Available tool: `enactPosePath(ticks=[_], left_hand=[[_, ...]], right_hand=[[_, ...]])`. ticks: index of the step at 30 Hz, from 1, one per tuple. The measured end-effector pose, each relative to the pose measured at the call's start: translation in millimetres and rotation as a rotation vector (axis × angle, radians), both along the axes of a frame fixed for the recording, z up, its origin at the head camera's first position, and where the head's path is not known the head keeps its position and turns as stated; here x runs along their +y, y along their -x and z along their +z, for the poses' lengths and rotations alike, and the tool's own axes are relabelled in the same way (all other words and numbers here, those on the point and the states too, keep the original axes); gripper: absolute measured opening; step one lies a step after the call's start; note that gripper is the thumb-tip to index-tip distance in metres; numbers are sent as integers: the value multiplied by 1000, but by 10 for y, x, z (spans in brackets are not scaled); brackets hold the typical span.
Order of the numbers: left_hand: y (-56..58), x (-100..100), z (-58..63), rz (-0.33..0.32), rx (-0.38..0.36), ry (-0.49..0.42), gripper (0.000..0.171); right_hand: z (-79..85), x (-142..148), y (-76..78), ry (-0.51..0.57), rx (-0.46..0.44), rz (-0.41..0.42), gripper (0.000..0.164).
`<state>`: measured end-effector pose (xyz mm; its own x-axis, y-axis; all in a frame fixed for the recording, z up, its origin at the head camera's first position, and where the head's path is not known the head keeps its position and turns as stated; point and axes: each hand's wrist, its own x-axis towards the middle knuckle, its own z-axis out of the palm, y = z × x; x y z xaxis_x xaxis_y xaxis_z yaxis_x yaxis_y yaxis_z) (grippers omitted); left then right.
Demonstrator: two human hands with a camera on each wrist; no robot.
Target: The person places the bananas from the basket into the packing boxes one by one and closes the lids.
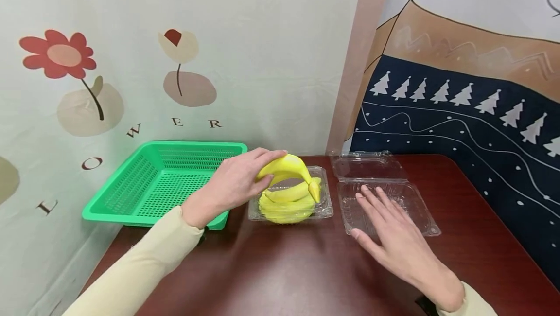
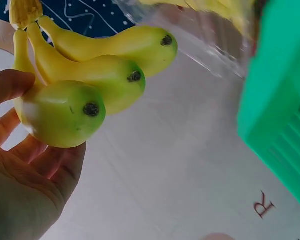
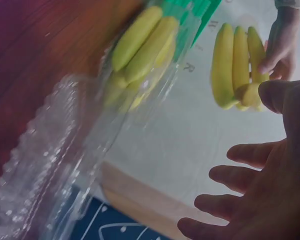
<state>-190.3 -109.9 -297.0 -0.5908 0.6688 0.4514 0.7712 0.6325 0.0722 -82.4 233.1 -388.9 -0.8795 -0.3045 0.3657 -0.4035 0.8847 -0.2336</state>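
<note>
My left hand (image 1: 238, 177) grips a bunch of three yellow bananas (image 2: 85, 70), thumb on one side and fingers curled under it. Their tips are greenish with dark ends, and the stem end points right and down in the head view. Below the bunch, more bananas (image 1: 286, 209) lie in a transparent plastic clamshell box (image 1: 325, 209). My right hand (image 1: 395, 238) hovers with spread fingers over the near part of a second transparent clamshell (image 1: 420, 209), whose lid (image 1: 367, 166) is folded back. Nothing is between the right fingers (image 3: 220, 205).
A green slotted basket (image 1: 175, 194) stands at the left, close to the first clamshell. Both boxes rest on a dark reddish-brown table (image 1: 280, 267). Behind it hangs a printed cloth (image 1: 280, 63) with flowers and letters, and a navy tree-pattern cloth (image 1: 459, 116) borders the right.
</note>
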Motion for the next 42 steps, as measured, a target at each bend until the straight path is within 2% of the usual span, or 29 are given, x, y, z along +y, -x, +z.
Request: enactPosePath(ticks=[8, 14, 19, 25, 32, 38, 42], left_hand=[[-41, 364, -40, -71, 38, 1, 55], [-108, 702, -58, -105, -10, 35, 55], [-164, 968, -78, -141, -71, 48, 56], [-239, 1242, -139, -163, -72, 71, 57], [-256, 1560, -249, -170, -82, 92, 54], [-223, 1812, -342, -138, -87, 121, 54], [-187, 1954, -387, -111, -77, 121, 55]], right_hand=[[21, 334, -24, 55, -23, -58, 76], [54, 640, -14, 109, -52, -120, 77], [15, 849, 5, 172, -83, -163, 75], [-79, 1038, 51, 207, -151, -207, 74], [-170, 1272, 57, 247, -230, -174, 70], [-226, 1386, 46, 228, -318, -163, 74], [-274, 1423, 30, 227, -331, -154, 74]])
